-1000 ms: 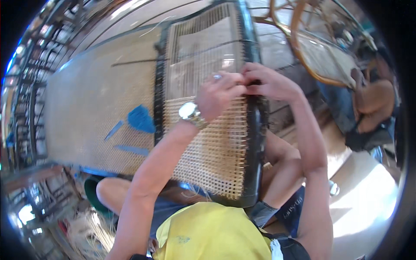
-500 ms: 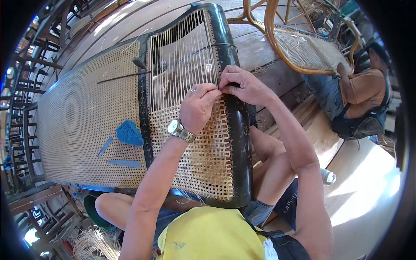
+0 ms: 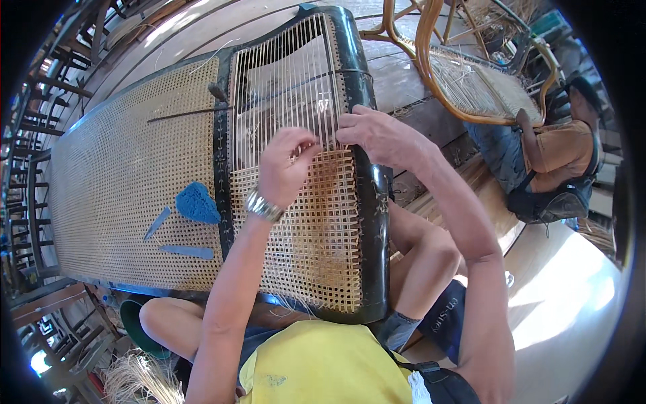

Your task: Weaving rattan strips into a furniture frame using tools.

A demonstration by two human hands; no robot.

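A dark-framed caned panel [image 3: 371, 202] lies across my lap, tightly woven in its near part. Farther off, bare lengthwise cane strands [image 3: 289, 91] span an opening. My left hand [image 3: 286, 168], with a metal-banded watch [image 3: 264, 207] at the wrist, is raised over the weave's far edge. Its fingers are curled toward the thumb and slightly blurred; anything between them is too small to make out. At the right frame rail, my right hand [image 3: 377, 136] bends its closed fingertips down to the strands' edge. What they pinch is hidden. A thin dark rod [image 3: 188, 114] runs crosswise among the strands.
On the finished caning [image 3: 134, 182] at left lie a blue sponge-like lump [image 3: 197, 203] and two flat blades [image 3: 187, 252]. Another person [image 3: 562, 151] sits at the right beside a rattan chair frame [image 3: 431, 60]. A bundle of loose fibres [image 3: 142, 377] is at lower left.
My left hand has drawn away to the left from the right rail, parting from my right hand. The right hand stays by the rail, its fingers turned farther down.
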